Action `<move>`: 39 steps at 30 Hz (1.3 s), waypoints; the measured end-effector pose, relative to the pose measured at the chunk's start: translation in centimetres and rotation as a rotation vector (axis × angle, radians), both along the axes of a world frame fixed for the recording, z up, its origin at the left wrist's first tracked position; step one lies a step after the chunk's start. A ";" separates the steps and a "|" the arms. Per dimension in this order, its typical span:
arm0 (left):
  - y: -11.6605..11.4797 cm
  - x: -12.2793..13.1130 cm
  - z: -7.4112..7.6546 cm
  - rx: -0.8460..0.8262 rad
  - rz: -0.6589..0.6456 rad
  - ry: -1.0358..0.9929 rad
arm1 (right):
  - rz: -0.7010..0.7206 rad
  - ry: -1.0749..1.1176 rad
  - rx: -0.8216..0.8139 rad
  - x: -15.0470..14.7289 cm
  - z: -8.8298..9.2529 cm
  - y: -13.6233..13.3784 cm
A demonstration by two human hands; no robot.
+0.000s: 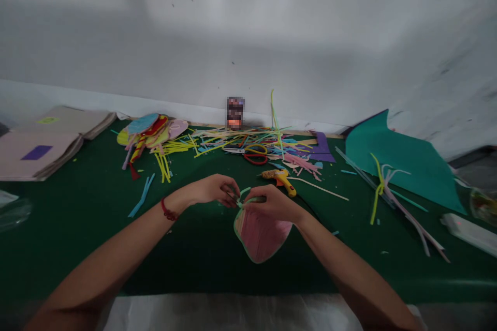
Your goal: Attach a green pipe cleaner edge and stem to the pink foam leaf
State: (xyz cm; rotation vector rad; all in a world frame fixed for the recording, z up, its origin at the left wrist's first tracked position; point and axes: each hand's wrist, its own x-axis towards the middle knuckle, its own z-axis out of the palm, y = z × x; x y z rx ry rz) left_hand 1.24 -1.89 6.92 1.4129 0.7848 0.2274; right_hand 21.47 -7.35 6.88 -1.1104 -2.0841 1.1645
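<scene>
A pink leaf-shaped craft piece (264,235) with a pale green edge hangs below my right hand (272,202), whose fingers pinch its top. Pale green strips (245,192) stick out there between the two hands. My left hand (220,190) is closed at the same spot, its fingertips touching the green strip end. Just beyond my right hand lies a yellow hot glue gun (286,182). Farther back are scissors (255,154) with red and yellow handles. The fingers partly cover the top of the pink piece.
Loose coloured strips (233,137) spread along the back of the green table (93,238). Finished-looking colourful shapes (149,132) lie at back left, near stacked boards (42,158). A teal sheet (407,163) and bundled strips (382,181) lie right. A phone (235,113) leans against the wall.
</scene>
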 end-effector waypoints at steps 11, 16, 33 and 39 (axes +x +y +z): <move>1.2 0.0 0.1 -0.044 -0.085 0.055 | 0.047 -0.151 0.096 0.1 0.4 -0.5; -0.6 1.1 0.9 0.580 -0.053 0.216 | -0.132 -0.349 0.270 -1.0 0.1 -1.4; -4.7 1.4 -2.2 0.675 0.743 -0.142 | -0.459 0.074 0.302 -0.3 -0.8 -0.9; -2.0 0.5 -3.5 -0.045 0.443 -0.265 | -0.167 0.171 0.251 0.4 -1.4 -0.8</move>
